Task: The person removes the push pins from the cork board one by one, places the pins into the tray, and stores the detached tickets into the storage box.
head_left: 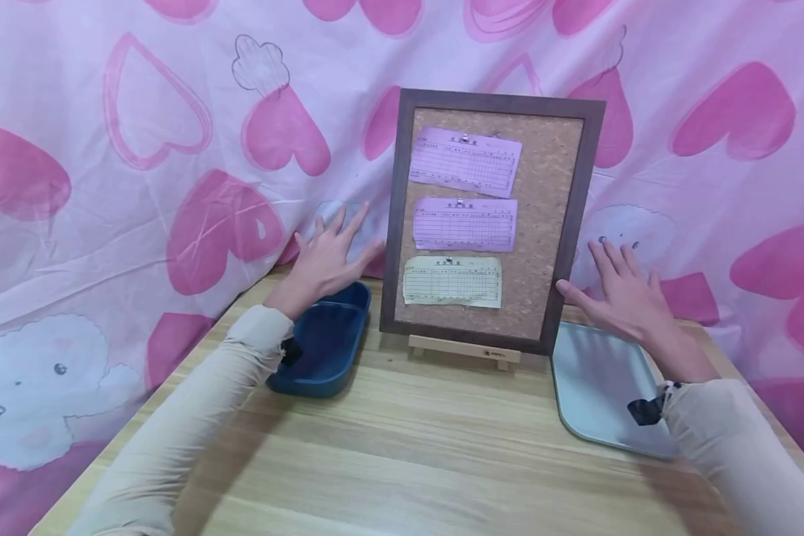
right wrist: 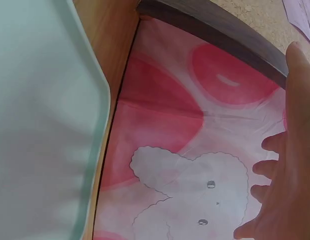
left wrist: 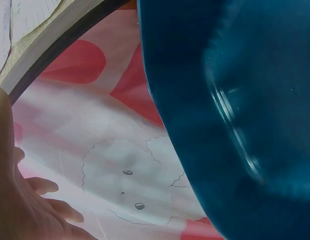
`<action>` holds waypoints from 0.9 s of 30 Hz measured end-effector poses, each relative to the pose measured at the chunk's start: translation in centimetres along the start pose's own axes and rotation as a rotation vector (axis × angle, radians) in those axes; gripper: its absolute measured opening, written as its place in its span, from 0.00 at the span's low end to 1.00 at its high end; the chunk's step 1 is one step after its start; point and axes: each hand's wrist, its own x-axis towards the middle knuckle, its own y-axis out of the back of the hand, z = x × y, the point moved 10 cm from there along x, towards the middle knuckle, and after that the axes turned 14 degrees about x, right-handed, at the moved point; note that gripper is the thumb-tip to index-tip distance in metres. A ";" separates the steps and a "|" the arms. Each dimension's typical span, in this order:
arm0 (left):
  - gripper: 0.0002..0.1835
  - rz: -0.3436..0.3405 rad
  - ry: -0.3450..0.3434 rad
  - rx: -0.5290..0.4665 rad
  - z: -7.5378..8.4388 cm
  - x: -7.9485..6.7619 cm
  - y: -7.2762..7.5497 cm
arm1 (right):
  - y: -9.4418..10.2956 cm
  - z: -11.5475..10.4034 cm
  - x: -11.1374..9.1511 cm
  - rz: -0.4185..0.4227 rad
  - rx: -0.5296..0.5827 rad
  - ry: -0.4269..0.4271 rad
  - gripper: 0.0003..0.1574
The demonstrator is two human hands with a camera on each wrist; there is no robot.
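A dark-framed cork board (head_left: 549, 208) leans on a small wooden easel (head_left: 462, 348) on the table. Two purple printed slips (head_left: 465, 223) and a pale green slip (head_left: 452, 286) hang on it, each with a small clip or pin at its top. To the board's left, my left hand (head_left: 328, 257) is spread above a dark blue tray (head_left: 321, 342), its thumb at or close to the frame's edge. On the opposite side my right hand (head_left: 619, 298) is also spread, thumb tip at the frame's right edge, above a pale green tray (head_left: 603, 387). Neither hand grips anything.
A pink curtain (head_left: 348, 59) with hearts and white cartoon animals hangs right behind the table and along its sides. The wooden tabletop (head_left: 402, 447) extends in front of the easel. The blue tray stands left of the board, the pale green one right.
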 end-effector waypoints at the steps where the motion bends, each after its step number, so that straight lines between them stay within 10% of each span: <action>1: 0.47 0.007 -0.001 0.001 0.0 0.1 0.1 | 0.1 -0.1 0.0 0.010 0.006 0.006 0.67; 16: 0.42 0.296 -0.079 -0.204 1.3 0.8 4.1 | 3.7 -2.8 0.6 0.271 0.180 0.065 0.63; 27: 0.39 0.383 -0.128 -0.301 3.8 1.1 5.4 | 4.8 -7.8 1.5 0.470 0.223 0.217 0.50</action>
